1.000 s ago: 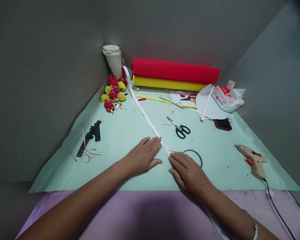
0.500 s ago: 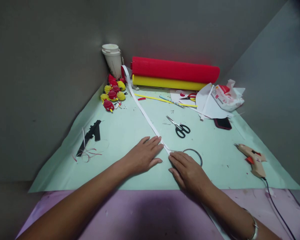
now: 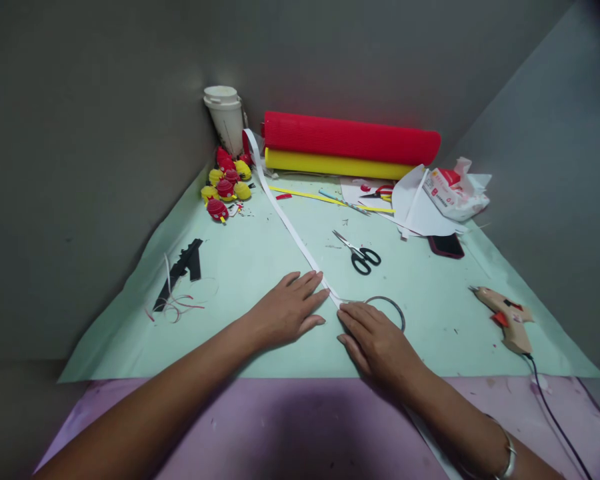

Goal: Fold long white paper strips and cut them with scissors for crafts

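Note:
A long white paper strip [image 3: 300, 243] runs diagonally over the pale green sheet, its far end curling up near the cup. My left hand [image 3: 290, 310] lies flat, its outstretched fingertips pressing on the strip. Just to the right, my right hand [image 3: 375, 333] rests its extended fingers on the near part of the same strip, thumb apart. The strip's course under that hand is hidden. A thin grey curved strip or wire [image 3: 397, 310] loops out beside the right hand. Black-handled scissors [image 3: 357, 253] lie partly open beyond the hands.
A glue gun [image 3: 505, 320] with a cord lies at right, near a phone [image 3: 446, 246] and a tissue pack [image 3: 455, 193]. Red [image 3: 350, 137] and yellow rolls [image 3: 330, 162] lie at the back. Small red and yellow figures [image 3: 225, 190], a cup [image 3: 225, 117] and black scraps [image 3: 180, 273] stand left.

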Demonstrator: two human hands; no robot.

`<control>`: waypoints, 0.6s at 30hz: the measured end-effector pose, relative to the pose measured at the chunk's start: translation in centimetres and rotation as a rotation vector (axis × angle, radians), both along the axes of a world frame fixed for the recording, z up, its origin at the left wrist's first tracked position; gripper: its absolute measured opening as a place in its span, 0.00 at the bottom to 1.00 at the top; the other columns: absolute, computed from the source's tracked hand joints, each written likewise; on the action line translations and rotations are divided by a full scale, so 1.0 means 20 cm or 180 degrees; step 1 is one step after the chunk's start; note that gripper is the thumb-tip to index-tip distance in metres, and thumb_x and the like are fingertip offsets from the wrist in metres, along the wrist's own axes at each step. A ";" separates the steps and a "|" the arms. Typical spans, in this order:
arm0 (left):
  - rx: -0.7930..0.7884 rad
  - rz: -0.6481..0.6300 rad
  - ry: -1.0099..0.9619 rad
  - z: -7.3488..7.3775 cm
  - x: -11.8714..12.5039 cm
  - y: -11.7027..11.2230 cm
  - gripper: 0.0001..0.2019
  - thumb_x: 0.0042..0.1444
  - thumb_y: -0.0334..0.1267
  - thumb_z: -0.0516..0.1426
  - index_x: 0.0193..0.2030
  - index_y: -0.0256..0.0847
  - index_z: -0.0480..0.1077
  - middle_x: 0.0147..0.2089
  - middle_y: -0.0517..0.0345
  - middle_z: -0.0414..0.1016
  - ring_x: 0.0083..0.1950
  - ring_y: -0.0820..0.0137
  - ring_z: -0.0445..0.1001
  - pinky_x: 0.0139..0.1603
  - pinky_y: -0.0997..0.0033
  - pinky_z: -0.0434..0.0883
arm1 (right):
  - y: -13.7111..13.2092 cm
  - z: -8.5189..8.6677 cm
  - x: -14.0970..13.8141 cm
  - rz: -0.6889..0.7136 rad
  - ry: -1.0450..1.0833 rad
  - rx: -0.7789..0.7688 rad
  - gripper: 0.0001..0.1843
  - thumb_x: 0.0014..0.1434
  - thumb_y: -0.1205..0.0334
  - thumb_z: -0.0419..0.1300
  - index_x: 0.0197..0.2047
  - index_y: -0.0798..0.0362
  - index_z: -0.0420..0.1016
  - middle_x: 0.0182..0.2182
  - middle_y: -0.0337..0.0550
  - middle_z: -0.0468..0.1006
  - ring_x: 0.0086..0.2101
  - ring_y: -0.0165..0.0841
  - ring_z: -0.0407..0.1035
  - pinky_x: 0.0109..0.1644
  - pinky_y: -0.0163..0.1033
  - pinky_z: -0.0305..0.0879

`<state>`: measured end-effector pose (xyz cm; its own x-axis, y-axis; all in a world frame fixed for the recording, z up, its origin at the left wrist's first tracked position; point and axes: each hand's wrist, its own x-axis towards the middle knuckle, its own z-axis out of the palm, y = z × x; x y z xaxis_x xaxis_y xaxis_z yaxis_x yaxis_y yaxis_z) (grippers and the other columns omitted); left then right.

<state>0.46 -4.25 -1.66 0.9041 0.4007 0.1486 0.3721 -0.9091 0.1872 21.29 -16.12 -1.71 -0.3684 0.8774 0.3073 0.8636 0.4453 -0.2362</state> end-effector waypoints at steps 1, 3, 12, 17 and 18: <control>0.0007 -0.0003 -0.0006 0.00 0.00 0.00 0.24 0.66 0.50 0.47 0.64 0.38 0.59 0.69 0.40 0.56 0.70 0.58 0.53 0.67 0.54 0.50 | 0.00 0.00 0.00 -0.0001 0.0018 -0.0004 0.20 0.64 0.67 0.53 0.59 0.58 0.67 0.53 0.58 0.74 0.54 0.47 0.67 0.53 0.55 0.70; 0.0021 -0.0006 -0.0002 0.00 0.00 0.00 0.24 0.66 0.49 0.47 0.64 0.38 0.59 0.69 0.40 0.56 0.70 0.58 0.53 0.67 0.54 0.50 | 0.01 0.01 0.00 0.0021 0.0052 -0.0002 0.20 0.64 0.67 0.53 0.58 0.57 0.67 0.52 0.57 0.74 0.53 0.46 0.68 0.51 0.54 0.71; 0.0067 -0.0025 0.0062 0.01 0.01 0.00 0.25 0.66 0.50 0.47 0.64 0.38 0.59 0.69 0.39 0.56 0.70 0.57 0.53 0.66 0.53 0.51 | 0.09 0.10 0.08 -0.0235 0.0256 0.0364 0.15 0.63 0.68 0.55 0.52 0.55 0.72 0.46 0.53 0.77 0.47 0.42 0.69 0.50 0.51 0.69; 0.0073 -0.0035 0.0057 0.01 0.01 0.00 0.24 0.66 0.50 0.47 0.64 0.38 0.59 0.69 0.39 0.55 0.70 0.57 0.53 0.66 0.54 0.50 | 0.14 0.09 0.09 -0.0293 0.0196 0.0333 0.14 0.63 0.67 0.55 0.51 0.54 0.73 0.45 0.52 0.77 0.46 0.43 0.70 0.50 0.52 0.68; 0.0070 -0.0034 0.0049 0.01 0.01 0.00 0.24 0.66 0.50 0.47 0.64 0.39 0.59 0.69 0.39 0.56 0.70 0.58 0.53 0.66 0.54 0.51 | 0.15 0.09 0.09 -0.0270 0.0197 0.0302 0.14 0.63 0.67 0.55 0.51 0.54 0.73 0.45 0.52 0.77 0.46 0.43 0.70 0.50 0.52 0.68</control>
<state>0.63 -4.22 -1.50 0.9105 0.3878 0.1434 0.3651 -0.9169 0.1615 23.03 -13.05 0.03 -0.2719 0.8705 0.4101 0.8843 0.3942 -0.2504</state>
